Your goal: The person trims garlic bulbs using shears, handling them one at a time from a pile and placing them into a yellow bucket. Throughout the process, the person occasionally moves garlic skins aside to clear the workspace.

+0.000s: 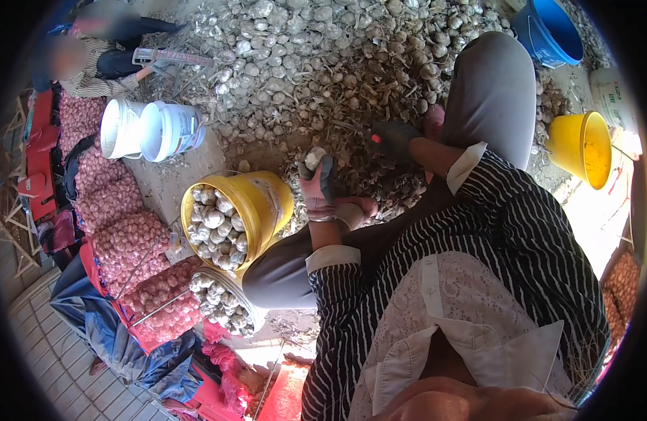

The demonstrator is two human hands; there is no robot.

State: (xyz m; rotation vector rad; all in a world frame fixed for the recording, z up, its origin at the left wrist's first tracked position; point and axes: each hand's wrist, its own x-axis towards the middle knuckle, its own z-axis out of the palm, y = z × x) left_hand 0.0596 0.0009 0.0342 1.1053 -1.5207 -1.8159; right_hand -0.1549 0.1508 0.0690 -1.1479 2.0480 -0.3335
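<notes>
Left hand point(319, 186) clasping garlic bulb point(314, 158); right hand point(396, 140) unclear.

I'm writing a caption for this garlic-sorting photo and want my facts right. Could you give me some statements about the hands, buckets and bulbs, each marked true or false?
1. The left hand holds a garlic bulb. True.
2. The yellow bucket by the left knee has nothing in it. False: bulbs fill its mouth.
3. A blue bucket is at the upper right, beyond the right knee. True.
4. Both hands are bare. False: the left hand and the right hand wear gloves.
5. Filled reddish mesh bags lie at the left of the view. True.
</notes>
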